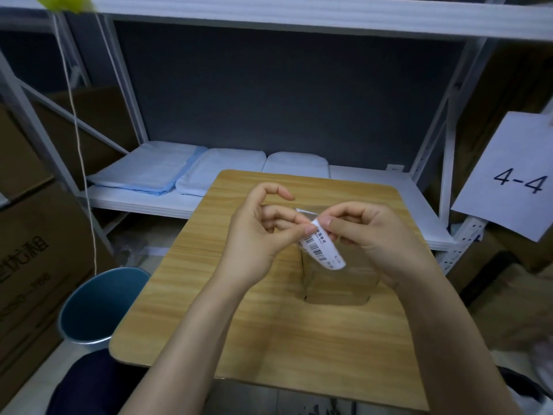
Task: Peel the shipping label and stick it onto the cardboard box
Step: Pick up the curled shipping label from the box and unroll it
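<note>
Shipping label [321, 248] pinched between both hands (above the cardboard box [338, 283])

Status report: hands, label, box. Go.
Left hand and right hand both pinching shipping label at its top edge. Label curled, not yet stuck. Cardboard box directly beneath on wooden table. Nothing in the way.

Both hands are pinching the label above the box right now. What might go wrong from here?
1. The shipping label already curls between the left hand and right hand; once the adhesive is bare it could fold and stick to itself or to the fingertips.
2. It hangs close over the cardboard box, so a loose corner might touch early and set crooked or wrinkled.
3. The box looks small and unheld on the wooden table; pressing could shift it.
</note>
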